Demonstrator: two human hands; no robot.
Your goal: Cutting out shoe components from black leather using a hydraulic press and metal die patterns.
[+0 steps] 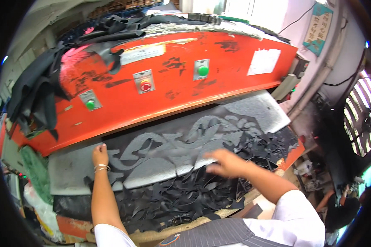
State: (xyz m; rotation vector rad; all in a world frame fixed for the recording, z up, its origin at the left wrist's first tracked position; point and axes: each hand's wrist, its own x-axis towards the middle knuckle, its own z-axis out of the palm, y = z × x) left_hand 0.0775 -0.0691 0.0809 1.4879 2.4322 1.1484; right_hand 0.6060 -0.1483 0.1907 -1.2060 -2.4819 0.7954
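A thin black sheet (180, 143) with large shaped cut-outs lies across a pale grey cutting board (72, 168). At the sheet's left edge my left hand (99, 156) is closed, its fingertips pinching the margin. My right hand (228, 163) hovers over the board's front edge, right of centre. Its fingers point left and are apart, slightly smeared by motion, and I see nothing held in them. Below both hands a heap of black offcut strips (165, 201) lies along the front of the board, spreading up to its right end.
Behind the board stands an orange machine beam (169, 78) with green buttons (203, 71) and a red stop button (145, 85). Black sheets (33, 94) drape over its left end. A green bundle (35, 173) sits beside the board. Another person (344, 212) is at the far right.
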